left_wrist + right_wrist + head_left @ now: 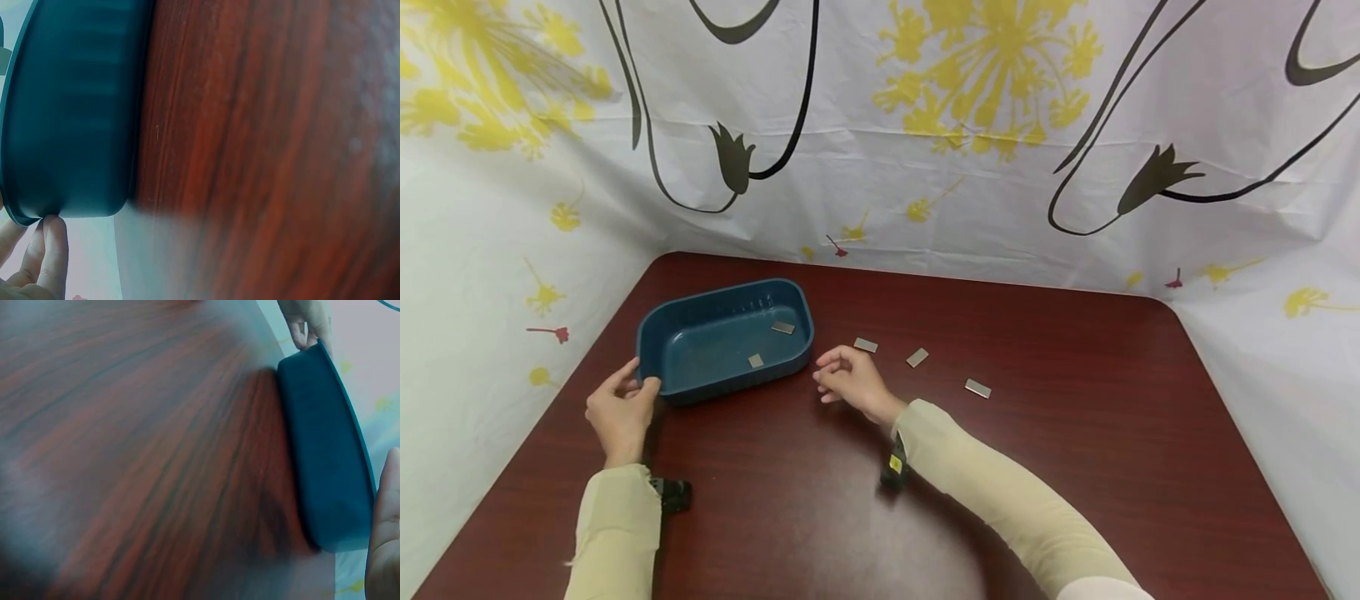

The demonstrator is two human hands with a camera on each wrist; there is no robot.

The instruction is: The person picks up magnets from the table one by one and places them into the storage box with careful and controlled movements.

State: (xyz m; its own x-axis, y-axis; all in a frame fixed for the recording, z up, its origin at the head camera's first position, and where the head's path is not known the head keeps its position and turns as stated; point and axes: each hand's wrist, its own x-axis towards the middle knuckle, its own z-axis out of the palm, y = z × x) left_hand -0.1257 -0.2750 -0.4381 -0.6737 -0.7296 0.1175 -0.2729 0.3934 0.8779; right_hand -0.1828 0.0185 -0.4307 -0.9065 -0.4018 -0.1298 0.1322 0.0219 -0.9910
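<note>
A dark blue plastic tray (703, 354) with rounded corners sits on the left part of the table. My left hand (621, 412) pinches its near left corner, thumb at the rim; the left wrist view shows fingers (55, 250) against the tray's end wall. Two small flat silvery-grey plates lie inside, one near the right end (783, 327) and one near the front wall (756, 361). Just right of the tray hovers my right hand (856, 385), fingers loosely bent, with nothing visible in them. Beyond its knuckles lies another small plate (866, 344) on the table.
Two more small plates lie farther right, one tilted (917, 357) and one nearer me (977, 388). The reddish-brown table (1112, 433) has a rounded back edge. A white flower-patterned cloth (865, 192) hangs behind and at both sides.
</note>
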